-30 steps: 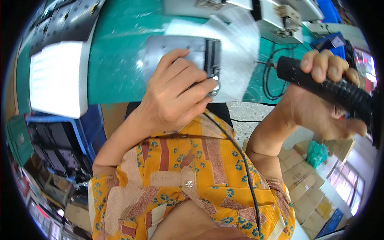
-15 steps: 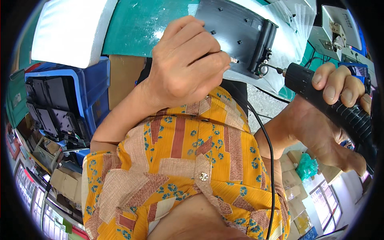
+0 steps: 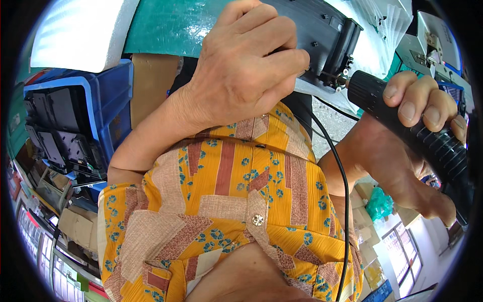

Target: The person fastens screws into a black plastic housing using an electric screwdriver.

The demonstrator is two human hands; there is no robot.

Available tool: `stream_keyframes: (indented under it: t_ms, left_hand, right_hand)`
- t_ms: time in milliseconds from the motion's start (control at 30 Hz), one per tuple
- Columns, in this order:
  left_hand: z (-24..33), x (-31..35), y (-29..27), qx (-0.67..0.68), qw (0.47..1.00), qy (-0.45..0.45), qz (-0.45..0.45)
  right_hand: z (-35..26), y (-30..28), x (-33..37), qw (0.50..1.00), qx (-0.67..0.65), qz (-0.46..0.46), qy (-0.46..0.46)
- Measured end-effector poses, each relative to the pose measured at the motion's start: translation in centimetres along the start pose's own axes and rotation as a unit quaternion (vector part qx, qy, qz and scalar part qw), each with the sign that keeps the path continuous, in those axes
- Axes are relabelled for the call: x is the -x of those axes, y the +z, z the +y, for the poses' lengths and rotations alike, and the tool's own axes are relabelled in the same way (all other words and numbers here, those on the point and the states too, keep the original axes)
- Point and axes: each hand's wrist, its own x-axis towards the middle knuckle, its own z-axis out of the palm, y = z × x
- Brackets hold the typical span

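Observation:
My right hand [image 3: 392, 151] is wrapped round a black electric screwdriver [image 3: 375, 93] with a ribbed grip. Its thin bit points left across the near corner of a black plastic panel [image 3: 308, 17]. A thick round bar [image 3: 342, 48] runs along the panel's right edge, with small metal parts at its near end by the bit. My left hand [image 3: 246, 63] is closed over the panel's near left part, its fingertips close to the bit's tip. Whatever those fingers pinch, if anything, is hidden. Whether the bit touches a screw cannot be made out.
A green work surface [image 3: 166, 30] and clear wrapping sheet [image 3: 377, 45] lie around the panel. White foam [image 3: 80, 35] stands at the far left, above a blue crate [image 3: 113, 110] holding black panels. A black cord [image 3: 334, 156] hangs across my front. Metal equipment [image 3: 432, 45] stands far right.
The screwdriver has come left, bringing its bit from the panel's outer edge to over the corner, near my left fingertips. My left hand stays closed and sits slightly farther right and up in view.

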Motion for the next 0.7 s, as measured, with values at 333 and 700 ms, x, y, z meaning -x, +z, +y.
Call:
stream_keyframes:
  t_ms: [333, 700]
  left_hand:
    - [0.2, -0.2, -0.2, -0.025, 1.0, 0.018, -0.005]
    - [0.0, -0.1, -0.4, -0.035, 0.998, 0.033, -0.035]
  right_hand:
    - [1.3, -0.7, 0.2, 1.0, -0.023, 0.002, -0.011]
    - [2.1, 1.6, 0.5, 0.998, 0.009, 0.051, -0.03]
